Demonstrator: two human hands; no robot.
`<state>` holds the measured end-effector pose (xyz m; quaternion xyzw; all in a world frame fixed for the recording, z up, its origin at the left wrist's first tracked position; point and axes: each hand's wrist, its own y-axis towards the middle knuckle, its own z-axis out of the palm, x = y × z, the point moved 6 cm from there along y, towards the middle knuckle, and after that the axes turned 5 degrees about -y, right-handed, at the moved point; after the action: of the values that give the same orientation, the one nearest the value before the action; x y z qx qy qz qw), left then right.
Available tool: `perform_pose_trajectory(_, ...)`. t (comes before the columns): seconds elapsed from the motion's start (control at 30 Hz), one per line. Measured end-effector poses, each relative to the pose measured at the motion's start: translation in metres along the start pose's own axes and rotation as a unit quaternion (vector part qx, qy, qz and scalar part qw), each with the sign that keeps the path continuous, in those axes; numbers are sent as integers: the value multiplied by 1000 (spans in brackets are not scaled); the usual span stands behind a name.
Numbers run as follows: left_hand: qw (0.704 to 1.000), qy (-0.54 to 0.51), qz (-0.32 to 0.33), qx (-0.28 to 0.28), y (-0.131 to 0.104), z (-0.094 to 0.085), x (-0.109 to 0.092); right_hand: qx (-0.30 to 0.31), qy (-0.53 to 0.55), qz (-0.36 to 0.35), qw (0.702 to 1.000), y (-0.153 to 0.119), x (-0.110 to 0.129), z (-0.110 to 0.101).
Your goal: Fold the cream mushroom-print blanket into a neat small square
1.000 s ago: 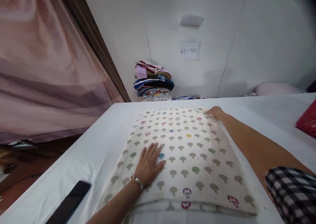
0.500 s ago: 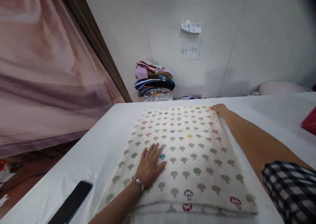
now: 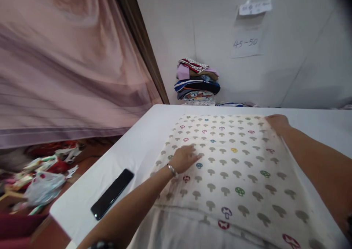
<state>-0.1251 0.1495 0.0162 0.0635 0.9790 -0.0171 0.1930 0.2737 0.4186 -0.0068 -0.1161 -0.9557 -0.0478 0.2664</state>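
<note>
Mushroom-print cloth [image 3: 228, 168], white ground, grey and coloured motifs: laid flat on the white table [image 3: 148, 132] before you, layered along its near edge. Handling, by judgement: light, soft, limp, not fragile, with little slip against skin; the upper layer may wrinkle or creep if dragged. Best hold: the corners or a folded edge, layers taken together. Left hand [image 3: 185, 158], yours: palm down over the cloth's left part, thumb standing apart, fingers loosely extended and blurred — whether the tips press or hover, this view cannot settle. Cloth lies directly beneath them, most of its width off to their right. Right hand [image 3: 277, 122], yours: at the far right corner, arm stretched along that side; whether its fingers pinch the corner or merely rest there — cannot tell. From those fingertips the cloth runs leftward and back toward you. Black smartphone [image 3: 112, 194]: beside your left forearm, apart from the cloth.
</note>
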Motion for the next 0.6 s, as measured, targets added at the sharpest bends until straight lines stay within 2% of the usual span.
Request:
perform_pose_trajectory(0.1,994,72,-80,-38,19,-12,31,18,-67,-2,998,-7,2,4)
perform_pose_trajectory(0.2,984,104,-146,-27,25,-4,67,26,-127,-28,991,-17,3,9)
perform_pose_trajectory(0.27,983,105,-151,-22,23,3,80,23,-158,-44,986,-21,4,10)
perform_pose_trajectory(0.33,984,103,-145,-22,22,7,85,12,-178,-51,983,-23,7,8)
perform_pose_trajectory(0.4,984,92,-151,-18,23,6,85,-7,-191,-93,977,-28,19,7)
perform_pose_trajectory(0.53,980,58,-181,-60,43,-12,83,-38,-185,-287,939,-57,59,17)
perform_pose_trajectory(0.6,978,42,-183,-91,62,-21,83,-4,-192,-326,926,-69,67,32)
